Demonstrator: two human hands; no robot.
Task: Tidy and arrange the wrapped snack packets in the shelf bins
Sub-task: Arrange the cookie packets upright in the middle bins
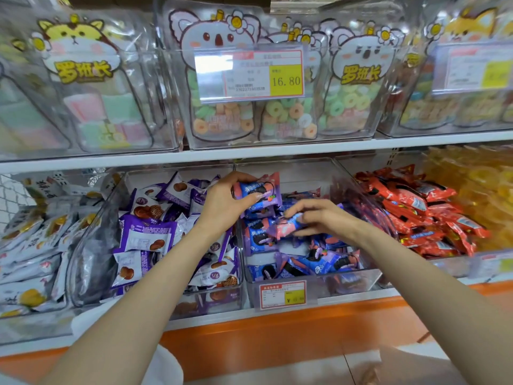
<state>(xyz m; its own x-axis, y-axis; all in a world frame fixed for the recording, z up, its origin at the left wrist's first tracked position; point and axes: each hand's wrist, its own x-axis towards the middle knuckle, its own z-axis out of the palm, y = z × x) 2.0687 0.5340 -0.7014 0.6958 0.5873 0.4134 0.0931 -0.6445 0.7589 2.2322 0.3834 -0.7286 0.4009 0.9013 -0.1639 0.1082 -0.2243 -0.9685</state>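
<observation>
A clear middle bin (311, 282) on the lower shelf holds several blue-and-pink cookie packets (313, 259). My left hand (224, 202) grips one blue-and-pink packet (256, 190) raised over the back of that bin. My right hand (319, 218) pinches another blue-and-pink packet (286, 225) just above the pile, lower and to the right of the first. Both forearms reach in from the bottom of the view.
Left of the middle bin, a bin of purple-and-white packets (150, 234); further left, white packets (33, 245). To the right, red packets (416, 212) and yellow sweets (477, 184). Upper shelf bins hold candy bags behind a 16.80 price tag (249, 72). An orange shelf edge (277, 334) runs below.
</observation>
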